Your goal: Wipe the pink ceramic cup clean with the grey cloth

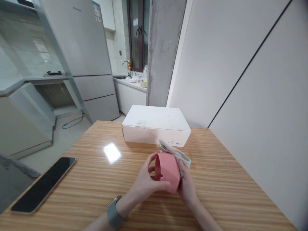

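A pink, faceted, hollow container [169,170] is tilted on its side above the wooden table, its opening toward the left. My left hand [150,181] grips it at the open end, fingers on the rim and thumb along the near side. Against its right end, my right hand [187,186] presses a folded light-grey cloth [179,155]. The cloth stands up over the container's far edge. Part of the right fingers is hidden behind the cloth and the container. A watch with a grey strap [114,213] is on my left wrist.
Just beyond my hands a white cardboard box [156,120] sits on the wooden table [96,186]. A dark-screened phone [44,186] lies at the left edge. Farther back stand a fridge [81,41], a sink counter [130,93] and a concrete pillar [163,51]; a white wall panel [240,128] rises on the right.
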Demonstrator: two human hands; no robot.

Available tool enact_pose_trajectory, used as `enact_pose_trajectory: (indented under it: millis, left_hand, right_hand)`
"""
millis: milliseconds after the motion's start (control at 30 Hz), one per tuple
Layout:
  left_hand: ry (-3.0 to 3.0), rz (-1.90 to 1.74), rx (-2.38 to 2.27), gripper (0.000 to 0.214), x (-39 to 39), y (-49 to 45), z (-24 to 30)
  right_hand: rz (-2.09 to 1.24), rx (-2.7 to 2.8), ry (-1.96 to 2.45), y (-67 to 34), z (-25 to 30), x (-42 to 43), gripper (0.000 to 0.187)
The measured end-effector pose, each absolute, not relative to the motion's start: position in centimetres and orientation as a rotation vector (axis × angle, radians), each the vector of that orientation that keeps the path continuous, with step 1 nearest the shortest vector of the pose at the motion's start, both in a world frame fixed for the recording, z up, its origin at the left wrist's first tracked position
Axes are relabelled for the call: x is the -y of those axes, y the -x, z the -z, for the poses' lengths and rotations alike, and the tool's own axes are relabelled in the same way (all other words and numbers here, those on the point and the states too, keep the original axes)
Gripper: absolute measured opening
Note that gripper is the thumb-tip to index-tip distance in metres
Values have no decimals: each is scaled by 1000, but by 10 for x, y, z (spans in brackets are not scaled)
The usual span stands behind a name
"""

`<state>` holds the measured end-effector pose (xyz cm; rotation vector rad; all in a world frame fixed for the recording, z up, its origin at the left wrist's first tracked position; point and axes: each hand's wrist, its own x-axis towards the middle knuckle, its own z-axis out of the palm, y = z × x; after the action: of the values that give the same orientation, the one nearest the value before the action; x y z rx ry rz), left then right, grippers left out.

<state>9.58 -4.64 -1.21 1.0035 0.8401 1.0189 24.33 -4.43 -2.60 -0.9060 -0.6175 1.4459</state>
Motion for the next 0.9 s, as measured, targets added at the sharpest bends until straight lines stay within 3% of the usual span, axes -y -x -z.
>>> enact_pose_trajectory:
  millis: [133,633,900]
  left_hand:
    - [-1049,-930,-812,118,50,-94,5]
    - [-971,-915,-876,109,39,-92,21]
    - [-896,-871,-863,78,42,-91,17]
  right_hand:
    - [-1455,539,882,-243,20,44,42]
    - [-1352,817,806,-245,27,47,44]
    - [-1310,933,800,-243,33,45,42]
